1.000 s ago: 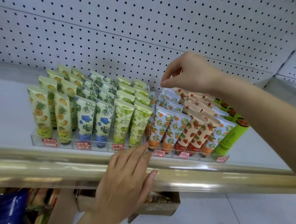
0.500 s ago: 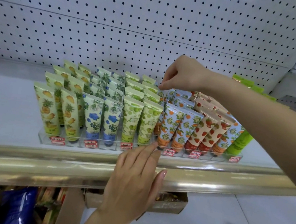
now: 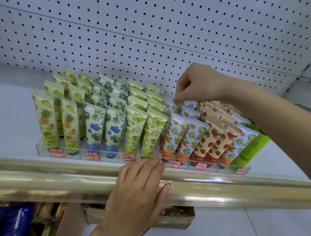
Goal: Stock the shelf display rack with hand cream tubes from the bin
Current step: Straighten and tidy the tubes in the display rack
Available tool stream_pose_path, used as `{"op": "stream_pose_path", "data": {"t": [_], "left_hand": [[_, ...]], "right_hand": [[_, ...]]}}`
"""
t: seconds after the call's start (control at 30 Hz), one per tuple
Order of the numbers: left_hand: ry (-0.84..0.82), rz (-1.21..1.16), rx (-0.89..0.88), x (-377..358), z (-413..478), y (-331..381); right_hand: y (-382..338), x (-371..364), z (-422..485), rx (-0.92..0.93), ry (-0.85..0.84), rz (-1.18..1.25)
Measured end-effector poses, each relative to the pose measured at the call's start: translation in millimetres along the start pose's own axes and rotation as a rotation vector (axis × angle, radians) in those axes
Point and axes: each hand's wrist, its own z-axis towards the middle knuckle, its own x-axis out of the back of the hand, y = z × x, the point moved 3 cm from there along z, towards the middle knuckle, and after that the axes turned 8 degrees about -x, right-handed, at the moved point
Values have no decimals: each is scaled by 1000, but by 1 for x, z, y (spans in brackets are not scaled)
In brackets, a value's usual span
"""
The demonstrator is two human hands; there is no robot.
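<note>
Right hand pinched the top of an orange-print tube in the clear rack. Left hand lay flat and open, fingertips touching the rack front.

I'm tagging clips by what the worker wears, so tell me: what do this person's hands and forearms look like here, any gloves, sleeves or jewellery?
Both hands are bare, with no gloves. The left hand shows a neat, pale, glossy thumbnail and no ring or watch on the visible wrist. The right hand and its forearm are uncovered as far as the frame edge: no sleeve, bracelet or watch in view. No markings are visible on either.
</note>
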Motion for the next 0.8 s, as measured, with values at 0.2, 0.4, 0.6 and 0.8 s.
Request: {"op": "stream_pose_path", "data": {"t": [0.2, 0.4, 0.6, 0.8], "left_hand": [[-8, 0, -4, -1, 0, -1], [-2, 17, -4, -1, 0, -1], [4, 23, -11, -1, 0, 0], [4, 23, -7, -2, 1, -1]], "right_hand": [[4, 3, -7, 38, 49, 33], [4, 0, -14, 17, 57, 54], [2, 1, -14, -25, 1, 48], [-4, -1, -12, -7, -28, 60]]}}
